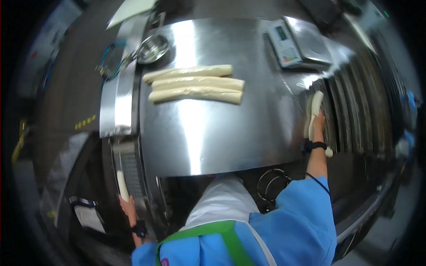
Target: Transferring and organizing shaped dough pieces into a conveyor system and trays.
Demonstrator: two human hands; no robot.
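Head view: 3 dough rolls (197,83) left on table (266,124); left hand (127,205) clamped on dough strip (122,184), right hand (318,122) seemingly gripping another strip (317,102), blurred, at grooved trays (350,111).

The single view is taken from the left of two head-worn fisheye cameras, aimed steeply downward past the blue-clad torso (195,250). The broad, shiny steel tabletop (270,128) is centred at near range; the bare left hand (128,206) and bare right hand (318,122) are caught toward opposite sides.
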